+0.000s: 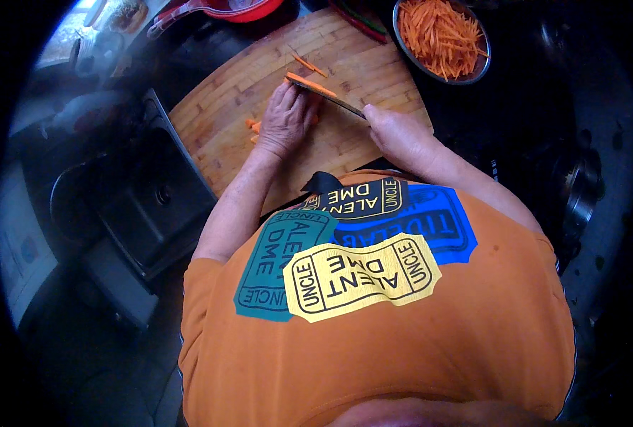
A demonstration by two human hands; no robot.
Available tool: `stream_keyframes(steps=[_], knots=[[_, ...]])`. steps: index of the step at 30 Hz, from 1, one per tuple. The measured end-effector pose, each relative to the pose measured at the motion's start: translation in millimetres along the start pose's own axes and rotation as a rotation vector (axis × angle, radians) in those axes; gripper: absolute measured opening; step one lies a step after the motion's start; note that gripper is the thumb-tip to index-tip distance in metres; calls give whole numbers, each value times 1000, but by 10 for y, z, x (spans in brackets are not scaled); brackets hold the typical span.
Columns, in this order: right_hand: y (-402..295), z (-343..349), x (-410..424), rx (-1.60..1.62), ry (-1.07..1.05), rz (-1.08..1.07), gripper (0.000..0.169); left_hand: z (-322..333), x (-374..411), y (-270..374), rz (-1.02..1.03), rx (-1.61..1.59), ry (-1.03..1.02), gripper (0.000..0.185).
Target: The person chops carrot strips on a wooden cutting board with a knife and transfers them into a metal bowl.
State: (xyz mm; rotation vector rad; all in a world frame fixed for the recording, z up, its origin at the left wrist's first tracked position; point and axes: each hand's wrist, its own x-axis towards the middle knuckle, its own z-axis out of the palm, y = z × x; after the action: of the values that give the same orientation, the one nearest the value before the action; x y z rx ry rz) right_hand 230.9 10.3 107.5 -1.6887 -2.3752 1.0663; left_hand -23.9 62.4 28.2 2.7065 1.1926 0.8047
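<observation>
A kitchen knife (pixel 346 104) lies slantwise above the round wooden cutting board (pixel 231 107), its handle gripped by my right hand (pixel 399 133). Along the blade's far side runs an orange carrot strip (pixel 314 85). My left hand (pixel 288 113) is bent over carrot on the board, fingertips close against the blade; the hand hides most of that carrot. Cut carrot pieces (pixel 252 126) stick out beside the left wrist. Two thin carrot shreds (pixel 310 65) rest on the board beyond the knife.
A metal bowl (pixel 487 64) heaped with carrot shreds (pixel 439 37) stands at the far right. Red and green peppers (pixel 359 21) lie at the board's far edge. A red colander (pixel 247 12) sits at the back left. Left of the board is a dark sink (pixel 159 176).
</observation>
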Motion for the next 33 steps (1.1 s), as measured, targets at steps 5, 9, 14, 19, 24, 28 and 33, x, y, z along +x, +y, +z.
stream_keyframes(steps=[5,9,14,19,24,28,33], knots=[[-84,-20,-55,-22,10,-20,15,-3,-2,4,-15,-22,-25,35],[-52,32,-27,-26,27,-53,18,-16,-24,19,-38,-12,-38,35],[-210,-10,146,0,41,-85,20,-41,-35,17,18,20,-68,37],[-33,304,525,-8,122,-62,17,-23,-24,19,21,32,-87,38],[106,293,628,136,139,-31,19,6,-39,33,-64,-29,-41,38],[251,207,595,231,155,-51,23,-26,-28,48,-40,45,-54,39],[154,37,255,177,122,-61,23,11,-89,59,-60,58,-68,39]])
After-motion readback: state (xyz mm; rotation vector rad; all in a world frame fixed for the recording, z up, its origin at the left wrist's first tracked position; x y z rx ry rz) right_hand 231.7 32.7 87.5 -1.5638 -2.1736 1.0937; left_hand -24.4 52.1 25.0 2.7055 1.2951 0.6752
